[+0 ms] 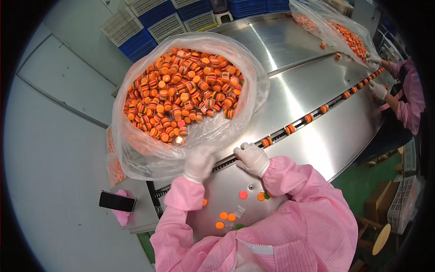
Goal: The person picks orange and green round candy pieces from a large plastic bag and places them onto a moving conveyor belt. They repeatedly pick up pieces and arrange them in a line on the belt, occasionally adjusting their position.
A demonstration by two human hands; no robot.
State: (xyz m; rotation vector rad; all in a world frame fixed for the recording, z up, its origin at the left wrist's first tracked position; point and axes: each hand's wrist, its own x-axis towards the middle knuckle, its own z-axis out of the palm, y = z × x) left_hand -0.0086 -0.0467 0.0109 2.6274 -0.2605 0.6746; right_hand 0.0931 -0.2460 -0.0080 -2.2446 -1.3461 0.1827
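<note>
The left hand, gloved, is bent beside the near edge of the plastic bag; it is blurred, so I cannot tell if it grasps something. The right hand has its fingers curled at the narrow track; what is under them is hidden, so here also I cannot tell. Just beyond it, a striped piece sits on the track. I judge that a tilted piece could jam or roll off, and a fingertip so close could be caught. Ahead of the left hand, the bag holds a heap of pieces; pulling its loose plastic could spill them. Behind both hands, orange discs lie on the counter; a careless sleeve could sweep them away.
</note>
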